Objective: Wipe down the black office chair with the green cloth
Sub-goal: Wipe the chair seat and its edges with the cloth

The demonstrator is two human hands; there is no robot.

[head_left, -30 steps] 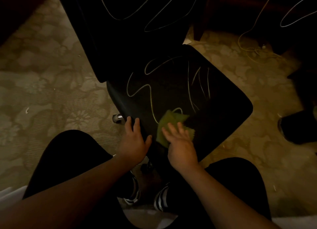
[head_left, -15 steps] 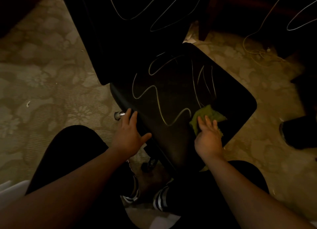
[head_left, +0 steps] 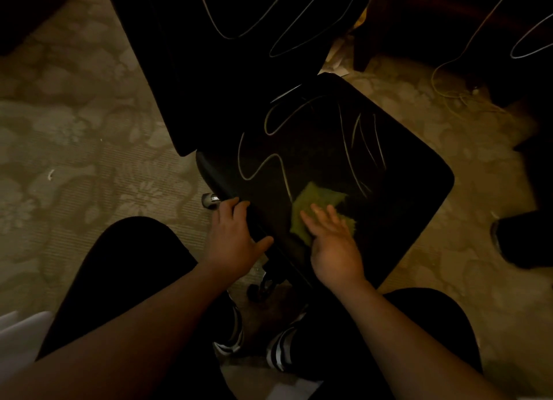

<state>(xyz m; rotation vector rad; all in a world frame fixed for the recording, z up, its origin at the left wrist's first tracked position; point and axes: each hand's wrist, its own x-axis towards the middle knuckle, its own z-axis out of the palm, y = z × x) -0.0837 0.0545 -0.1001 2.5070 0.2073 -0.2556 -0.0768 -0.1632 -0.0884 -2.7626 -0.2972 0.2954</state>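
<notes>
Two hands are at work on the seat of the black office chair, which fills the middle of the frame with its backrest rising dark toward the top; the step in hand looks to be the wiping of the seat itself, with the backrest and the parts underneath seemingly not yet reached, though the dim light makes that hard to judge; the green cloth lies flat on the seat just below the centre of the frame, near the seat's lower-left edge; the right hand lies palm-down on the near part of the cloth, fingers spread and pressing it to the seat rather than pinching it, wrist bent back, forearm running down to the lower right corner; the left hand rests on the seat's left edge, fingers curled over the rim and thumb stuck out to the right, apparently steadying the chair, its forearm running to the lower left; pale scribbled lines cross the seat above the cloth and to its right; a fair next move would be to sweep the cloth up and right across those lines, keeping the palm flat and the left hand braced so the chair, which seems to stand on wheels, does not roll or swivel away.
</notes>
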